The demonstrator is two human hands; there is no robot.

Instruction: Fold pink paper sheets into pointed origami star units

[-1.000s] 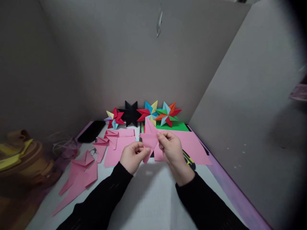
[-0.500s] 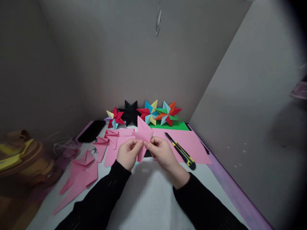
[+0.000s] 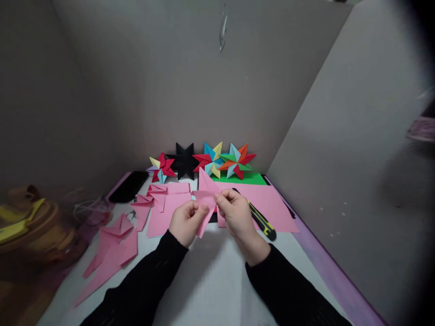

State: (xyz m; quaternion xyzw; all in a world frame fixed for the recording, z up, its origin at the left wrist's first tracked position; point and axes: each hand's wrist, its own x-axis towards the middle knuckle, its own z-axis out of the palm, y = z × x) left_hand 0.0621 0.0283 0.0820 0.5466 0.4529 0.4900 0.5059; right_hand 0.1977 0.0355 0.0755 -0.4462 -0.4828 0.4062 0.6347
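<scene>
A pink folded paper piece [image 3: 205,199] is held up above the table between my two hands, its pointed tip upward. My left hand [image 3: 186,221] pinches its lower left part, thumb in front. With thumb and fingers closed, my right hand [image 3: 235,213] grips its right edge. Behind the right hand lies a yellow and black utility knife [image 3: 263,222], partly covered by that hand. Pink paper sheets [image 3: 272,203] lie under and behind the hands. To the left, several folded pink pieces [image 3: 115,244] are spread on the table.
Paper stars in several colours [image 3: 237,160] and a black star [image 3: 185,160] lean on the back wall. A black phone [image 3: 129,186] lies at the back left. Scissors [image 3: 130,215] are partly hidden by pink pieces. A green sheet [image 3: 243,179] lies at the back. Brown furniture [image 3: 37,222] stands left.
The pink paper piece has turned and tilted slightly. My right hand has shifted right and up along its edge, apart from the left thumb, now covering more of the utility knife.
</scene>
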